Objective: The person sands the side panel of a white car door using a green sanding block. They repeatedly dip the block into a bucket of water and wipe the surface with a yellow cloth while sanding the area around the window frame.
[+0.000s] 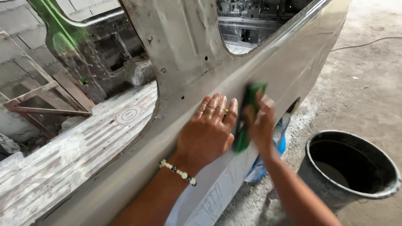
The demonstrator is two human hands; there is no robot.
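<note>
Head view: bare grey van body panel (289,62) seen stripped of paint, sanded and scratched, window openings cut out. Left hand (207,132) laid flat and open against panel, fingers spread, beaded bracelet (178,170) worn at wrist. Right hand (261,123) closed around green sanding block (247,115), block pressed to panel just beside left hand. Black bucket (351,167) stood on dusty concrete floor (368,83) below panel. Blue container (280,144) partly hidden behind right hand. Wooden slats (46,98) seen through panel opening.
</note>
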